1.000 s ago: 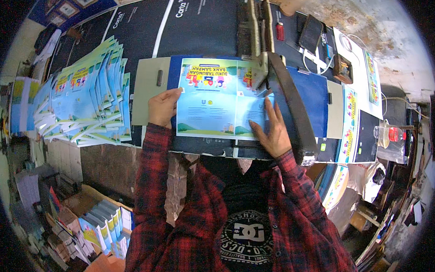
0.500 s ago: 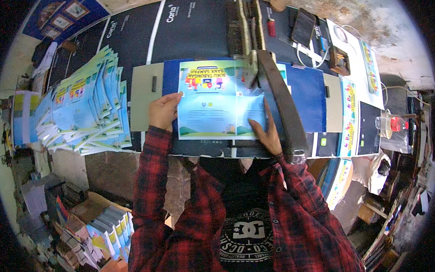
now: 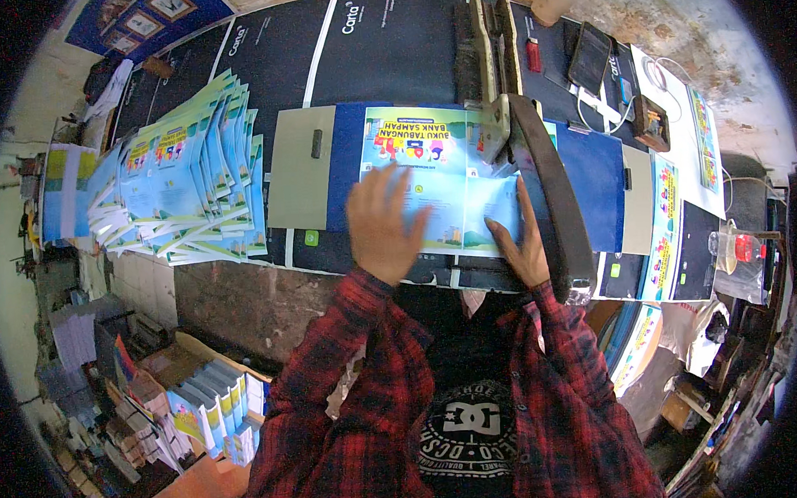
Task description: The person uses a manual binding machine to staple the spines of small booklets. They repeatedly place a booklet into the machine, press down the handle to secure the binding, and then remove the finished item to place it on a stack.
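A printed booklet sheet (image 3: 441,214), light blue with a colourful cover picture upside down to me, lies on the blue bed (image 3: 347,163) of a long-arm stapler (image 3: 549,173). The stapler's head stands over the upper right part of the sheet. My left hand (image 3: 382,225), a little blurred, is spread over the sheet's left part; whether it touches is unclear. At the lower right, my right hand (image 3: 526,244) rests on the sheet beside the stapler arm, thumb and fingers stretched apart. Both hands are open.
Fanned-out printed sheets (image 3: 177,178) are piled at the left. Behind the stapler's right side are a phone (image 3: 590,58), a red-handled tool (image 3: 532,53) and a small wooden box (image 3: 650,122). A plastic bottle (image 3: 748,247) stands far right. Bundled booklets (image 3: 213,412) sit below the table, left.
My left hand has let go of the sheet's left edge and moved right, over the sheet, with fingers spread. My right hand stays at the sheet's right part. The whole view has shifted slightly.
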Available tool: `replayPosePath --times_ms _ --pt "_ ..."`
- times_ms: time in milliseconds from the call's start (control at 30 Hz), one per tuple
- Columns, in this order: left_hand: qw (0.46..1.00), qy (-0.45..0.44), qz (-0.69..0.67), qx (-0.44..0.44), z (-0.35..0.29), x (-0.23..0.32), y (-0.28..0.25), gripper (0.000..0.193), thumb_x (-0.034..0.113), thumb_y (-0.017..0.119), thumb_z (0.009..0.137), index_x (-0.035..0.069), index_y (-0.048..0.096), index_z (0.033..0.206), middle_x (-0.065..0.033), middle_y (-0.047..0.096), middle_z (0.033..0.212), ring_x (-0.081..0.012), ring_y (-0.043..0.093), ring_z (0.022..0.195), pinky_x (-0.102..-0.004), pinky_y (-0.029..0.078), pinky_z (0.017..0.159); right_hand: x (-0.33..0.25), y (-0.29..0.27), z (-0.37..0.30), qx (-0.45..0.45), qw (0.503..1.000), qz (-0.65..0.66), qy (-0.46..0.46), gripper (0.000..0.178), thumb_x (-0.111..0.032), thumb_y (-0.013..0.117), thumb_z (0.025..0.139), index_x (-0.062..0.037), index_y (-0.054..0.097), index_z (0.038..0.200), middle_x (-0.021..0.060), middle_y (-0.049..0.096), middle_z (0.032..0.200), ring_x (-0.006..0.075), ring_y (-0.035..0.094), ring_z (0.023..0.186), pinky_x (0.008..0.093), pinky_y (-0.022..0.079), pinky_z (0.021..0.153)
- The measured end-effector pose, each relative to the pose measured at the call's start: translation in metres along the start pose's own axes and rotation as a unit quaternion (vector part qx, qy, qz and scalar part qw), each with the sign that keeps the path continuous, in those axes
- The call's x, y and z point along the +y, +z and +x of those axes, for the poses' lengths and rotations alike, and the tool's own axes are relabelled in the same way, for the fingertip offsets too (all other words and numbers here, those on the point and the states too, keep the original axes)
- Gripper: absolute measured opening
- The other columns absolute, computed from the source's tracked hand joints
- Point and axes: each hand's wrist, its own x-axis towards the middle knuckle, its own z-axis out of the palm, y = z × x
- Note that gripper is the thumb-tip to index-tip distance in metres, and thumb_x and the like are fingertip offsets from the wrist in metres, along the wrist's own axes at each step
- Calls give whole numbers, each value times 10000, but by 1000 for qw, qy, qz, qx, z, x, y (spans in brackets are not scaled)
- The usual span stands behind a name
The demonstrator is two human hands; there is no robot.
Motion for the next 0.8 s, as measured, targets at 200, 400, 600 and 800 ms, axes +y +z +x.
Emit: replayPosePath --times_ms 200,400,600,800 --pt "993 -8 88 -72 -12 25 36 639 471 558 946 59 475 1426 -159 417 1486 -424 345 1382 -654 209 1117 4 -8 5 -14 1000 0 -24 767 -617 676 824 -149 542 1416 131 473 1498 252 326 1459 655 166 1104" --pt "996 -11 76 -47 -13 22 42 641 491 547 946 77 477 1431 -150 426 1481 -409 362 1373 -655 203 1115 -39 -116 69 -89 995 30 27 684 -474 683 885 -29 532 1382 227 631 1262 341 629 1171 469 471 969" --pt "996 -21 85 -36 -14 21 47 648 501 555 936 104 470 1441 -129 435 1478 -386 362 1378 -636 193 1127 -218 -210 98 -5 986 123 -115 605 -339 597 987 52 454 1426 243 544 1393 276 518 1304 376 395 1082" --pt "997 -26 77 -10 -19 15 53 630 475 564 919 83 497 1407 -126 434 1469 -383 342 1381 -647 182 1127 -196 -165 56 -77 972 -107 -194 828 -428 683 881 74 364 1457 309 498 1393 488 443 1326 515 335 1116"
